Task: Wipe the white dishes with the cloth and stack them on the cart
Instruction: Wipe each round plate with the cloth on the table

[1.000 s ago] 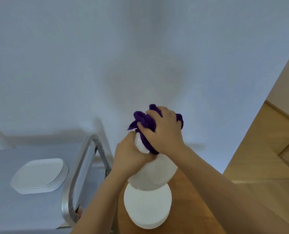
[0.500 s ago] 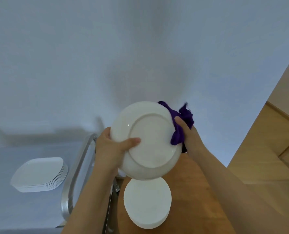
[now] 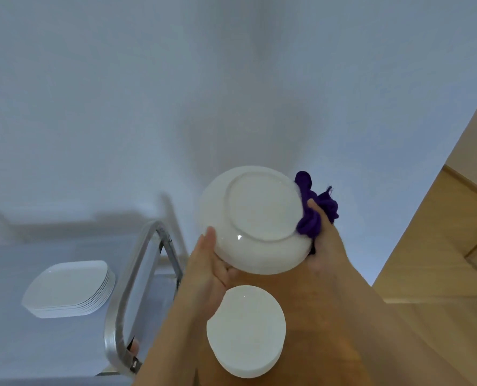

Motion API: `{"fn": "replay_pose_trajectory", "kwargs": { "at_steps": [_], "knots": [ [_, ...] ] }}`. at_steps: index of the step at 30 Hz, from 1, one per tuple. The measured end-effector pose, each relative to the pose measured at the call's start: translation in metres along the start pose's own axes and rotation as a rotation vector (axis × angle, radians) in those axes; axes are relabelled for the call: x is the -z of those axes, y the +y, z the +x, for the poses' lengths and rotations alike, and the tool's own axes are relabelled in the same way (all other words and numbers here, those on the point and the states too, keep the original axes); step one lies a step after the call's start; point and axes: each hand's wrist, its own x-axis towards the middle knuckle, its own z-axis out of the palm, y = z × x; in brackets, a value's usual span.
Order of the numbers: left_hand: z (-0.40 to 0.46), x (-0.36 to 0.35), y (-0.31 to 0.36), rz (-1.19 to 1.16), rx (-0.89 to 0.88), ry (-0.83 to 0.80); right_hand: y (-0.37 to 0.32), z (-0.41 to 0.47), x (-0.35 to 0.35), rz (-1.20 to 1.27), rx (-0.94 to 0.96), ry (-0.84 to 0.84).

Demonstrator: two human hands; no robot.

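Left hand (image 3: 210, 270) and right hand (image 3: 324, 242) are bare, as are both forearms

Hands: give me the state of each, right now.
Left hand: holds the plate by its lower rim, thumb on its underside.
Right hand: grips the cloth against the plate's rim.

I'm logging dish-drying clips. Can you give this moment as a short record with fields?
Held item: white round ceramic plate, underside toward the camera
Left hand: holds the plate's lower-left rim
Right hand: grips a crumpled purple cloth against the plate's right rim
Below: stack of round white plates
Left: stack of squarish white plates beside a metal cart handle
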Motion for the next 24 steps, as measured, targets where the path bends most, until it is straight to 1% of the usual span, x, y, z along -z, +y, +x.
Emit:
{"fn": "replay_pose_trajectory", "kwargs": {
  "at_steps": [1,3,4,5,7,9,12,14,17,19,21,24],
  "knots": [
    [0.000,0.005,0.006,-0.090,0.101,-0.128,-0.004,0.003,0.005,0.004,-0.045,-0.040],
    [0.001,0.015,0.015,-0.259,0.276,-0.370,-0.009,0.006,0.013,-0.083,-0.061,-0.153],
    [0.001,0.017,0.019,-0.308,0.334,-0.433,-0.012,0.006,0.015,-0.130,-0.053,-0.196],
    [0.003,0.019,0.020,-0.299,0.358,-0.445,-0.013,0.006,0.016,-0.151,-0.051,-0.208],
    [0.006,0.022,0.021,-0.210,0.333,-0.402,-0.014,0.005,0.016,-0.193,-0.060,-0.189],
    [0.009,0.022,0.022,-0.176,0.282,-0.300,-0.010,0.005,0.015,-0.317,-0.011,-0.171],
    [0.012,0.014,0.022,-0.117,0.210,-0.163,0.005,0.003,0.015,-0.391,0.081,-0.032],
    [0.011,0.004,0.019,-0.086,0.151,-0.111,0.019,-0.002,0.014,-0.393,0.119,0.001],
    [0.012,-0.011,0.008,-0.015,0.079,-0.067,0.039,-0.018,0.011,-0.413,0.206,0.082],
    [0.014,-0.019,-0.003,0.088,0.038,-0.022,0.046,-0.032,0.006,-0.486,0.339,0.124],
    [0.014,-0.024,-0.014,0.207,0.005,0.000,0.053,-0.047,-0.003,-0.564,0.461,0.116],
    [0.009,-0.031,-0.025,0.362,-0.027,-0.055,0.061,-0.061,-0.015,-0.499,0.508,0.059]
  ]
}}
